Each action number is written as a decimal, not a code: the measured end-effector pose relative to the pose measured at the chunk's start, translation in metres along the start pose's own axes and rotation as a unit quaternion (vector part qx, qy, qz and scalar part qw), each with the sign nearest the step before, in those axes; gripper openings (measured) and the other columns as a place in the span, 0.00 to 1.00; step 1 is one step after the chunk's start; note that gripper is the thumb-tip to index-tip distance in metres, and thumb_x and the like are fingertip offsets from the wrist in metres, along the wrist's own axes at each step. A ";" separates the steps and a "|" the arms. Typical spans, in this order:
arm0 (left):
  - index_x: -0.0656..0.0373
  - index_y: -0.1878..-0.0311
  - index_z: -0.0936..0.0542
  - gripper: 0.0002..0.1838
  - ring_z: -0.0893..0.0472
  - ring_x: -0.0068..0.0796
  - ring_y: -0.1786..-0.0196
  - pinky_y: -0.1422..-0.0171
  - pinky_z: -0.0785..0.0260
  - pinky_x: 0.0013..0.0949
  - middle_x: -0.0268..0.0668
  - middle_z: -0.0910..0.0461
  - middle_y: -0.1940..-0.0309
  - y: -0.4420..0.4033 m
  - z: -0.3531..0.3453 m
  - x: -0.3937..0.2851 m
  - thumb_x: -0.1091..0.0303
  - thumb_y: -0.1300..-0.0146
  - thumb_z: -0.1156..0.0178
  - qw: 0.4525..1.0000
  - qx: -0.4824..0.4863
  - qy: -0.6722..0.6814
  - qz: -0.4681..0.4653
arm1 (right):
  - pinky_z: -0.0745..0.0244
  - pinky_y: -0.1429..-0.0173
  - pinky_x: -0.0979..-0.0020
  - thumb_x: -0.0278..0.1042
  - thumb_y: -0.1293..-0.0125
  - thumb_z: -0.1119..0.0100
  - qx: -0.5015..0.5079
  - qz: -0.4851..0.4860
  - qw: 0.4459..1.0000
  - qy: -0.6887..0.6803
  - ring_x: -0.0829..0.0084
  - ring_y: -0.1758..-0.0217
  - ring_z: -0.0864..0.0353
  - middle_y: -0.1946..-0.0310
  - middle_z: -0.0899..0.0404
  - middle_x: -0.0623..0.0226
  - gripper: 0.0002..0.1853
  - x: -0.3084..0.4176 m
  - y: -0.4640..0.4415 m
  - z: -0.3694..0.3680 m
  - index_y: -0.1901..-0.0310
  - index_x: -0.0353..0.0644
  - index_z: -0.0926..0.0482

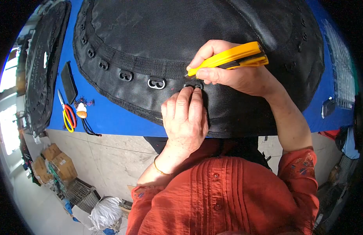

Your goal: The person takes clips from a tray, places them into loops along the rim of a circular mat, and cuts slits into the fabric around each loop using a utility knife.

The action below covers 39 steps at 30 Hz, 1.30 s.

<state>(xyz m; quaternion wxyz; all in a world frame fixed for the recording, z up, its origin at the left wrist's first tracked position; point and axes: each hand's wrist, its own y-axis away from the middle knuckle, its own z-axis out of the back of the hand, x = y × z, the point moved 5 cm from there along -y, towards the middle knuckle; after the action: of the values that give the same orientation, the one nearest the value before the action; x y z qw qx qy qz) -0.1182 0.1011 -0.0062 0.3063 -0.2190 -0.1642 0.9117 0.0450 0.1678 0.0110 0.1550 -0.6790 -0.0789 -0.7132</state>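
A large round piece of black mesh fabric (150,35) lies on the blue table, with a row of buckles along its stitched band. My right hand (232,78) grips a yellow utility knife (232,56), its tip pointing down-left at the band. My left hand (186,115) lies on the fabric just below that tip, its fingertips pressing on a dark buckle (194,84), which they partly cover. Left of it is a white-edged buckle (156,83), and further along is a black buckle (125,75).
Red-and-yellow scissors (68,117), a dark flat case (69,83) and a small white-and-brown item (82,111) lie on the blue table (122,123) at left. Another black fabric piece (42,70) is at far left. Cardboard boxes (63,164) stand on the floor.
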 end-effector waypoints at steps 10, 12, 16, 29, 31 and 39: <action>0.64 0.40 0.19 0.23 0.21 0.42 0.48 0.44 0.31 0.44 0.44 0.21 0.44 -0.002 0.001 -0.002 0.71 0.41 0.34 1.000 -0.005 -0.004 -0.002 | 0.21 0.52 0.73 0.36 0.30 0.30 0.003 -0.015 1.000 0.020 0.79 0.59 0.17 0.63 0.16 0.71 0.09 0.001 0.000 0.002 0.54 0.43 0.17; 0.63 0.41 0.19 0.23 0.21 0.42 0.48 0.44 0.31 0.44 0.44 0.21 0.44 -0.002 0.001 -0.002 0.72 0.41 0.34 1.000 -0.005 -0.003 -0.003 | 0.20 0.51 0.74 0.34 0.28 0.31 0.017 -0.012 0.999 0.038 0.80 0.58 0.16 0.59 0.15 0.70 0.09 0.003 0.000 0.004 0.51 0.42 0.17; 0.63 0.41 0.19 0.23 0.21 0.42 0.49 0.46 0.31 0.43 0.44 0.21 0.44 -0.003 0.002 -0.002 0.72 0.42 0.33 1.000 -0.007 -0.002 -0.003 | 0.18 0.51 0.75 0.32 0.26 0.33 0.039 -0.005 0.998 0.054 0.80 0.58 0.16 0.57 0.13 0.68 0.09 0.004 0.000 0.006 0.49 0.41 0.17; 0.63 0.42 0.18 0.23 0.20 0.42 0.48 0.44 0.30 0.43 0.43 0.20 0.45 -0.004 0.003 -0.003 0.73 0.44 0.31 1.000 -0.008 -0.006 0.005 | 0.20 0.53 0.73 0.33 0.28 0.35 0.029 -0.001 0.999 0.031 0.79 0.60 0.16 0.64 0.15 0.70 0.08 0.007 0.004 0.012 0.53 0.40 0.18; 0.63 0.42 0.18 0.23 0.20 0.42 0.48 0.43 0.30 0.43 0.43 0.20 0.45 -0.005 0.004 -0.004 0.73 0.44 0.31 1.000 -0.006 0.000 0.008 | 0.18 0.51 0.74 0.32 0.26 0.33 0.052 -0.018 0.998 0.041 0.79 0.58 0.15 0.57 0.14 0.69 0.08 0.006 0.004 0.014 0.49 0.41 0.17; 0.62 0.43 0.18 0.23 0.20 0.41 0.49 0.44 0.30 0.44 0.42 0.19 0.46 -0.002 0.002 -0.002 0.73 0.44 0.31 1.000 -0.015 -0.010 0.004 | 0.17 0.50 0.74 0.32 0.26 0.34 0.045 0.018 0.997 0.065 0.79 0.58 0.15 0.58 0.14 0.69 0.08 0.005 0.006 0.014 0.49 0.41 0.18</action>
<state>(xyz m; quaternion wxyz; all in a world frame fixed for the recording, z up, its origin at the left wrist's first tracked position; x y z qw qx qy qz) -0.1168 0.1015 -0.0031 0.2978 -0.2153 -0.1798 0.9125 0.0598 0.1654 0.0167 0.2030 -0.6246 -0.0882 -0.7489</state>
